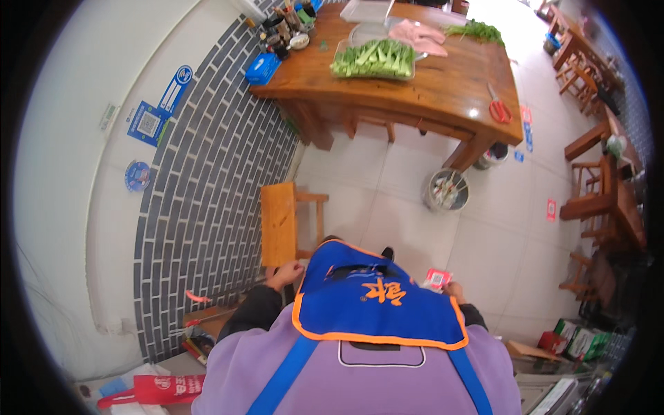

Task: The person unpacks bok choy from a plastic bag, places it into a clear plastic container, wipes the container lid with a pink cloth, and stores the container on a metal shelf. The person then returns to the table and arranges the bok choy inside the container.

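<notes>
I wear a blue apron (381,316) with orange trim over a purple top (358,386); the bib bears writing. My left hand (286,274) is at the apron's left edge with its fingers curled, near a wooden stool (280,223). Whether it pinches the cloth cannot be made out. At the apron's right edge is my right hand (455,291), partly hidden by the cloth, so its grip does not show. Just beyond it appears a red printed code card (439,278); whether the hand touches it is unclear.
Ahead stands a wooden table (441,96) bearing a tray of cut green vegetables (372,59), a pink cloth (418,36), leafy greens (480,32) and red-handled scissors (500,110). A bucket (447,191) sits on the floor. A brick-patterned wall (207,197) runs along my left.
</notes>
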A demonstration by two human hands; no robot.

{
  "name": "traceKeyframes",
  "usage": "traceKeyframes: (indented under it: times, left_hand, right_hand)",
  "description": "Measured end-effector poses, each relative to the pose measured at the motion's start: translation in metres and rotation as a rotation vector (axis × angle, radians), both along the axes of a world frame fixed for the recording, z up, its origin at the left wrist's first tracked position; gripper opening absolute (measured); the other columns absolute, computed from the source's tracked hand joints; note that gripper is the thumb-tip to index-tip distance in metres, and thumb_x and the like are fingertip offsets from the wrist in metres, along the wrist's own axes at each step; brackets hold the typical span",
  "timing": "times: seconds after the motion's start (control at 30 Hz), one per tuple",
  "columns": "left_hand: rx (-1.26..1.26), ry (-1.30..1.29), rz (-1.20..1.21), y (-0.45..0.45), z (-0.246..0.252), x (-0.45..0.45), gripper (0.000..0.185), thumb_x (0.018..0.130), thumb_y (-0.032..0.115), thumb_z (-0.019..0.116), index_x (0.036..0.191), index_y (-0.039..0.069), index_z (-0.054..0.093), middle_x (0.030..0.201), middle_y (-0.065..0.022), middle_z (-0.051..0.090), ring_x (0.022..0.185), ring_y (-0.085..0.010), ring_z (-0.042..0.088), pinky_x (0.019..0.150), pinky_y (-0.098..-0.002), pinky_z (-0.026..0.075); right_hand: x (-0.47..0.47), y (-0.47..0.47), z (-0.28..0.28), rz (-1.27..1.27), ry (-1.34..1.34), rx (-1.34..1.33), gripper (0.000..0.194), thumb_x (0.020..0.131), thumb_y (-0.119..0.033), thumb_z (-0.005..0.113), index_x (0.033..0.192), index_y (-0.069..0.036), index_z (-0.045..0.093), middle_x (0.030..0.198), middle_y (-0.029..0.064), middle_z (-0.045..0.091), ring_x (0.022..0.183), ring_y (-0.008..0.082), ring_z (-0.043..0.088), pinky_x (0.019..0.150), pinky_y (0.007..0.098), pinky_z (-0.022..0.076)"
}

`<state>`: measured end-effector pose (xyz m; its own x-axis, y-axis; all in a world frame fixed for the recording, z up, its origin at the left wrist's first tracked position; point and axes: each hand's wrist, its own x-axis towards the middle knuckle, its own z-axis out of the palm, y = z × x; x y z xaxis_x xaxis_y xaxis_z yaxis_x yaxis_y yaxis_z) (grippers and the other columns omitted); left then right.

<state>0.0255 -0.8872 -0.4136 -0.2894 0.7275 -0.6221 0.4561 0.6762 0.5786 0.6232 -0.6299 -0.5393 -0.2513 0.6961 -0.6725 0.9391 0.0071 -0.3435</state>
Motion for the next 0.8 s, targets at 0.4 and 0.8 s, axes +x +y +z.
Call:
traceKeyframes:
  times: [0.4,0.8]
  left_hand:
    - [-0.201,0.265,0.100,0.045,0.022,-0.028,0.026,0.088,0.021,0.059,0.098,0.001,0.072,0.088,-0.0195,0.072,0.084,-0.0341,0.071,0.074,-0.0440,0.054]
    - [-0.081,0.114,0.093,0.084,0.010,-0.029,0.023,0.093,0.016,0.056,0.097,-0.002,0.070,0.077,-0.0118,0.070,0.068,-0.0219,0.070,0.064,-0.0360,0.055]
  right_hand:
    - [0.011,0.071,0.057,-0.284,0.231,0.090,0.034,0.092,-0.025,0.054,0.078,0.000,0.072,0.065,0.0131,0.070,0.059,0.0226,0.071,0.066,0.0353,0.0575]
    - [0.052,0.064,0.040,0.116,-0.058,0.158,0.028,0.087,-0.030,0.062,0.080,-0.006,0.074,0.077,0.0155,0.073,0.074,0.0308,0.071,0.071,0.0433,0.0571]
